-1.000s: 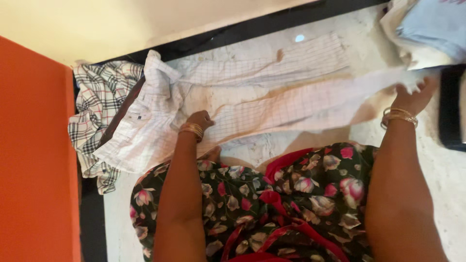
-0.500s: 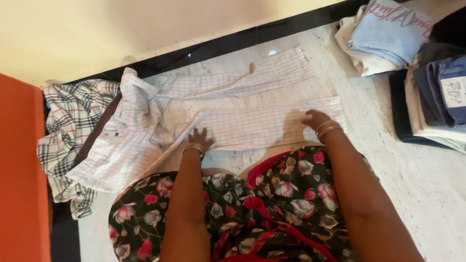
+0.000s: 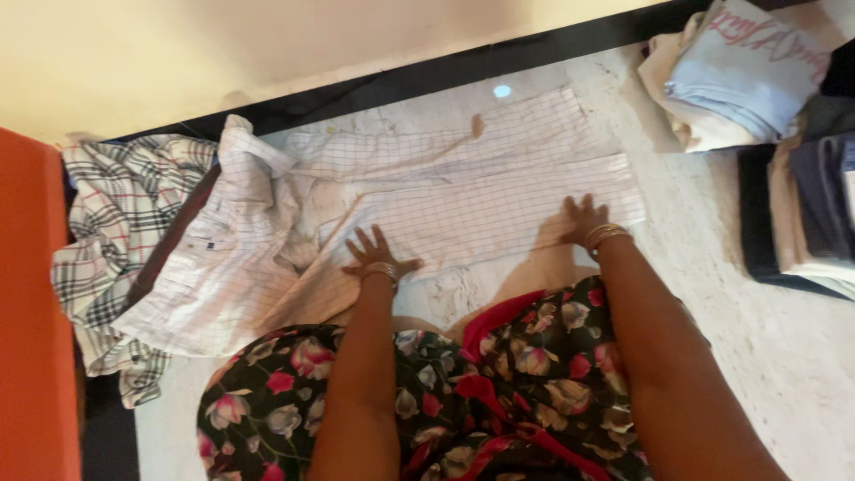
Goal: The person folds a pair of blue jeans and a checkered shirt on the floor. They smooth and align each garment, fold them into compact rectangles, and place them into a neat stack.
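White checked shirt (image 3: 463, 191) spread flat across the pale stone floor (image 3: 784, 338), filling the middle of the frame, collar toward the left, sleeves stretched toward the upper right. Left hand (image 3: 378, 254) pressed palm-down on the shirt's lower edge near centre, fingers splayed wide, gripping nothing, gold bangles at the wrist. Right hand (image 3: 588, 221) laid flat on the cloth further right, near the sleeve end, fingers spread and open, also bangled. Plaid shirt (image 3: 116, 232) crumpled at the left edge, partly tucked under the white one. Orange panel (image 3: 36, 321) along the far left. Stack of folded clothes (image 3: 757, 80) in the upper right corner, a pale blue piece on top, darker folded pieces just below it. Floral dark dress (image 3: 427, 392) across the bottom centre, between the two forearms.
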